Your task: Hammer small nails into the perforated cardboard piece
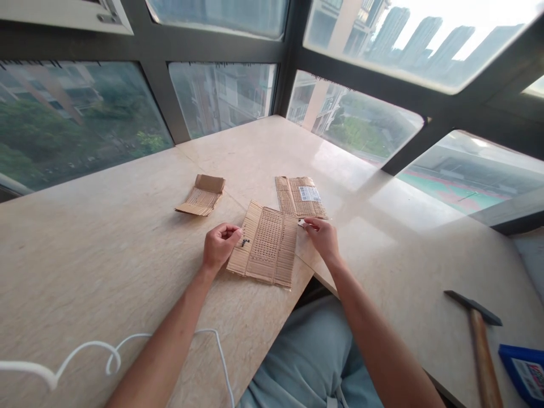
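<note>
A piece of cardboard (285,243) with rows of small holes lies in front of me, creased into panels. My left hand (221,243) is at its left edge, thumb and fingers pinched together; what they hold, if anything, is hidden. Beside those fingertips, several tiny black pieces (245,242) sit on the cardboard's left panel. My right hand (322,235) is closed in a pinch at the upper right corner. A small dark piece (300,223) shows at its fingertips, too small to name.
Behind are a holed cardboard piece (293,195) with a white label and a folded cardboard piece (202,198). A hammer (479,334) and a blue box (525,371) lie at right. A white cable (89,344) crosses the lower left. Windows border the stone-like counter (106,238).
</note>
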{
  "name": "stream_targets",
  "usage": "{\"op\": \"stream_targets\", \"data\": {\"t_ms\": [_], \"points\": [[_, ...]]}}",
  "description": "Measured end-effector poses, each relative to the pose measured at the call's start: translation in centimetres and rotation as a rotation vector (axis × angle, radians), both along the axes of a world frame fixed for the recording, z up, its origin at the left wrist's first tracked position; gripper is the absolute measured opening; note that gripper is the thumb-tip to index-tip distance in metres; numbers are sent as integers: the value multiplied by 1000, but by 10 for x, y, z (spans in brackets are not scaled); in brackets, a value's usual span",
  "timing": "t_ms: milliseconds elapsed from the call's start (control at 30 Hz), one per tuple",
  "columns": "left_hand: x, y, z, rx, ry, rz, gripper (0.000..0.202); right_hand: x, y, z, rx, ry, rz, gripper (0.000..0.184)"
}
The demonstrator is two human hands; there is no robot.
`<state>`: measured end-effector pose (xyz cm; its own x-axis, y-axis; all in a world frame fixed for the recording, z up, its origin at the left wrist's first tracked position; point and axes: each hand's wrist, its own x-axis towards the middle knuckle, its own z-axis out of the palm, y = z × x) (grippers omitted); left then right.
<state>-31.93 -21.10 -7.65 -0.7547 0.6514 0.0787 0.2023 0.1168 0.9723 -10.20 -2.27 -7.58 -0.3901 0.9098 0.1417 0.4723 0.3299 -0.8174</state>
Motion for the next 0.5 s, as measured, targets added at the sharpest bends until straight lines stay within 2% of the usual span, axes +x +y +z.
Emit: {"op": "stream_targets", "data": {"t_ms": [133, 233, 300, 367, 500], "points": [[1, 0, -1, -20, 0, -15, 21, -1, -12, 9, 149, -80, 32, 24], [1, -1, -2, -43, 20, -24, 23, -9, -31, 19, 251, -42, 63, 25], [0, -2, -2, -71, 26, -41, 26, -20, -51, 25, 228, -15, 114, 23], [-1, -3, -2, -96, 13, -70, 29, -36, -74, 31, 142, -53, 226, 24], [-4, -5, -1, -87, -47, -133, 32, -71, -112, 34, 51, -266, 365, 30]]}}
